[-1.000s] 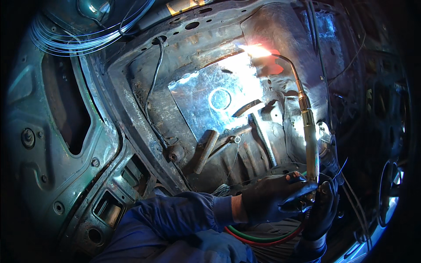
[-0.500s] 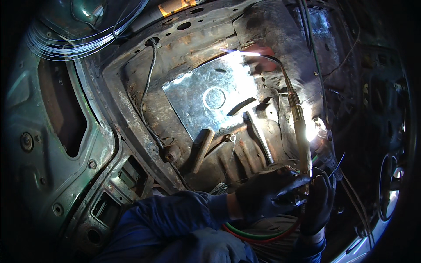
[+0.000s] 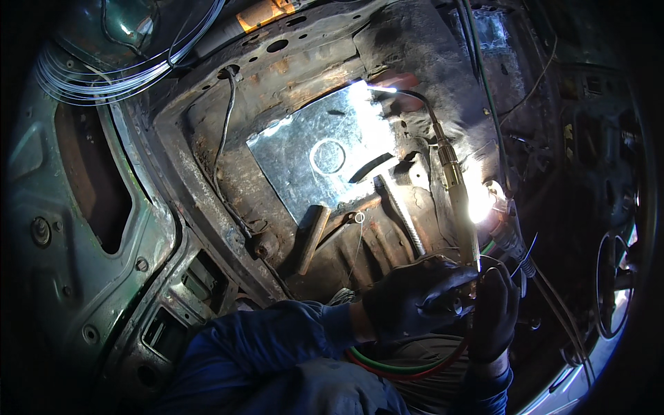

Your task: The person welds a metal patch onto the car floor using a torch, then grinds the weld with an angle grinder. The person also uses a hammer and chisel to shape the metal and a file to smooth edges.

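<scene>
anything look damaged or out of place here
Yes: the body panel around the shiny metal sheet is rusty and stained. Right of the sheet it looks dented or torn; glare and shadow hide which. The hammer also looks oddly left, its head overlapping the sheet's lower-right part.

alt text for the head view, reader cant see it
A person's gloved left hand and right hand are at the lower end of a lit torch, its flame by the top corner of a shiny metal sheet. A hammer lies across the sheet's lower right edge, amid worn bodywork.
</scene>
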Available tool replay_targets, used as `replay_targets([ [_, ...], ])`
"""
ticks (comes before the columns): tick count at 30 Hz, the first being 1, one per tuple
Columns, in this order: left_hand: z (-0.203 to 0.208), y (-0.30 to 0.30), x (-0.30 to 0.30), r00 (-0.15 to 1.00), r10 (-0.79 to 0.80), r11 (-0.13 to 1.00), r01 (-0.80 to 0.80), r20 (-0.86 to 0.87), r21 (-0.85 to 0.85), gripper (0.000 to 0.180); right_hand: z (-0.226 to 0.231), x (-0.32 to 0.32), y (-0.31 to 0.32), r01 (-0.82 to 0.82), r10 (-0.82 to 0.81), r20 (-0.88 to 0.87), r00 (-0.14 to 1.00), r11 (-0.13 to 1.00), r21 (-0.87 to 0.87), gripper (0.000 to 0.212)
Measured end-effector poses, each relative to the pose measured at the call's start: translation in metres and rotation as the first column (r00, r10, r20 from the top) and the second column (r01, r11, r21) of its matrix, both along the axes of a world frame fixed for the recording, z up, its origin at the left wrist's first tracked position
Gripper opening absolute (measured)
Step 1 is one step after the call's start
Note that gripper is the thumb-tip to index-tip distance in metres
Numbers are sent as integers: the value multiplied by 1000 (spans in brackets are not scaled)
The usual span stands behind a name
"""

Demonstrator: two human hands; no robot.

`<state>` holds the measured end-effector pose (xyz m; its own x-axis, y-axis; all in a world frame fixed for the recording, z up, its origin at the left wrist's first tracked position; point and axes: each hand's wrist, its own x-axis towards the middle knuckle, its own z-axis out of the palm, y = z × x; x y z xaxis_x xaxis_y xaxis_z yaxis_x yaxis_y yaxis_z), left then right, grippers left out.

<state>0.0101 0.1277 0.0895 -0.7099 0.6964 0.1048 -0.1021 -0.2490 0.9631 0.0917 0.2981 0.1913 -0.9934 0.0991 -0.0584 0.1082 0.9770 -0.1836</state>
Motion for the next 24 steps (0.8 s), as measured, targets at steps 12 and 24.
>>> replay_targets([
  [12, -1, -2, -1, 999, -10, 1000, 10, 47, -19, 59, 6, -2, -2, 15, -17, 111, 994, 1000, 17, 40],
  [24, -72, 8, -25, 975, 154, 928, -198, -159, -315, 40, -29, -5, -12, -103, 120, -72, 990, 973, 208, 44],
])
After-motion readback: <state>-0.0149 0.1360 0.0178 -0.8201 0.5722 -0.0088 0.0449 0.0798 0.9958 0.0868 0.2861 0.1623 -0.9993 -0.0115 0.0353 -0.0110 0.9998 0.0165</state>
